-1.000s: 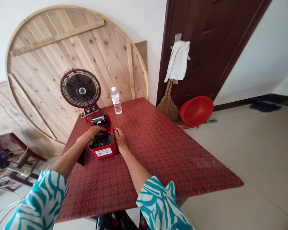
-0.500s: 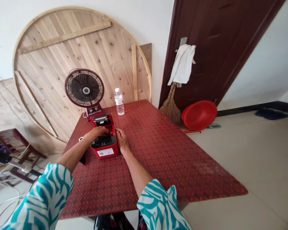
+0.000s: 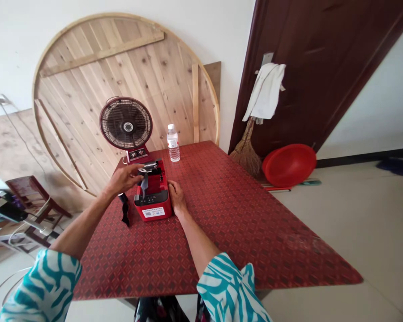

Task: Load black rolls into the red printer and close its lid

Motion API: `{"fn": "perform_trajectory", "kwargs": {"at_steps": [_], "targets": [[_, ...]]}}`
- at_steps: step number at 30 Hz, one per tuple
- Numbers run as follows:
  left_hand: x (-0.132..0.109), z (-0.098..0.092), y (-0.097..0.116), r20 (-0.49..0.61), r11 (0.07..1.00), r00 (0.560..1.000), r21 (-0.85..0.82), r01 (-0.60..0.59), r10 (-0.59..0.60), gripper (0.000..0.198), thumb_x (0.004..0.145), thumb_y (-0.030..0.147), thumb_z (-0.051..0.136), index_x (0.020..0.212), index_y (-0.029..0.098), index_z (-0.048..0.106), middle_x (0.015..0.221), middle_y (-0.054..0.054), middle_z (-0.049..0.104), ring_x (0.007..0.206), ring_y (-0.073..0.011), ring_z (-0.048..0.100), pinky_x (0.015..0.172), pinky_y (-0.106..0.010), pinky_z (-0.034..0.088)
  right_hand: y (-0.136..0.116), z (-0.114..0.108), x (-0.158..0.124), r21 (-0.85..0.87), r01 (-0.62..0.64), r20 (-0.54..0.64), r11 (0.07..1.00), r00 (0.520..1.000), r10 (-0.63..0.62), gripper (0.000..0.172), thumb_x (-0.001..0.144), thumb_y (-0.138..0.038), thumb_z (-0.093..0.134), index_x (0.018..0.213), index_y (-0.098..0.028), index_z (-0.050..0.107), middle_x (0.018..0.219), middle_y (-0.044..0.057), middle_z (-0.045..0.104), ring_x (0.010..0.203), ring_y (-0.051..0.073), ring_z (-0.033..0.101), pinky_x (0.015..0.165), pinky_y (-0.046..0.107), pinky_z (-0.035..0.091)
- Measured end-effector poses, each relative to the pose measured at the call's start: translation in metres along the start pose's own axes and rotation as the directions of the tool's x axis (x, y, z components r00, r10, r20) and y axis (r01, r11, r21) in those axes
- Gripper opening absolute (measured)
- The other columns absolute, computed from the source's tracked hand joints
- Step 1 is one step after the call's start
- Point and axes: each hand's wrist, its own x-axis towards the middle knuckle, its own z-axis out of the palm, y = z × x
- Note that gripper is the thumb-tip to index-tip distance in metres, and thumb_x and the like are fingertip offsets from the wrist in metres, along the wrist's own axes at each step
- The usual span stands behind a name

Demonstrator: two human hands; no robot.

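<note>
A small red printer-like machine (image 3: 156, 202) with its lid open stands on the red patterned table (image 3: 221, 214). My left hand (image 3: 125, 178) is raised just above the machine's left side, fingers pinched on a small dark part with a pale round end (image 3: 143, 179). My right hand (image 3: 176, 199) rests flat against the machine's right side, fingers together. A black strip-like object (image 3: 124, 210) lies on the table to the left of the machine.
A dark red table fan (image 3: 126, 126) and a clear water bottle (image 3: 173, 143) stand behind the machine. A round wooden tabletop (image 3: 87, 80) leans on the wall. A broom (image 3: 246, 150), red basin (image 3: 289, 163) and dark door (image 3: 309, 58) are on the right.
My left hand has come up out of the machine's open compartment, holding a small dark part. The view has shifted, so everything sits further right.
</note>
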Motion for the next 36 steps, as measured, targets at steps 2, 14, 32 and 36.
{"fn": "perform_trajectory", "kwargs": {"at_steps": [2,14,32,36], "targets": [[-0.006,-0.009,-0.021,-0.088,0.982,0.989,-0.158,0.105,-0.120,0.044,0.074,0.040,0.062,0.113,0.018,0.065,0.072,-0.001,0.068,0.067,-0.0180,0.065,0.065,-0.027,0.049,0.002,0.001,0.001,0.017,0.010,-0.016,1.000,1.000,-0.010,0.033,0.082,-0.037,0.045,0.100,-0.022,0.069,0.108,0.005,0.070,0.106,0.021,0.060,0.099,0.037,0.043],[0.001,0.043,-0.095,-0.001,0.917,0.931,-0.171,0.360,-0.366,0.019,0.056,0.018,0.069,0.075,0.019,0.066,0.063,0.001,0.067,0.070,-0.0189,0.066,0.064,-0.026,0.048,0.012,-0.002,0.003,0.003,0.020,-0.016,1.000,1.000,-0.020,0.033,0.081,-0.039,0.046,0.100,-0.023,0.068,0.108,0.005,0.071,0.105,0.021,0.061,0.098,0.037,0.043],[-0.087,0.043,-0.107,-0.018,0.575,0.868,-0.756,0.312,-0.496,0.064,0.058,0.045,0.074,0.114,0.015,0.060,0.120,-0.015,0.067,0.112,-0.0299,0.062,0.094,-0.041,0.049,0.013,-0.002,0.003,0.018,0.008,0.011,1.000,1.000,-0.008,0.039,0.081,-0.043,0.046,0.104,-0.020,0.068,0.111,0.008,0.070,0.108,0.024,0.061,0.098,0.040,0.043],[-0.092,0.064,-0.105,0.022,0.586,0.892,-0.747,0.314,-0.451,0.062,0.055,0.039,0.076,0.110,0.016,0.058,0.113,-0.011,0.070,0.106,-0.0288,0.065,0.093,-0.043,0.050,0.013,-0.003,0.002,0.009,0.007,0.004,1.000,1.000,-0.007,0.036,0.081,-0.043,0.047,0.102,-0.022,0.068,0.109,0.006,0.071,0.105,0.023,0.061,0.097,0.039,0.043]]}}
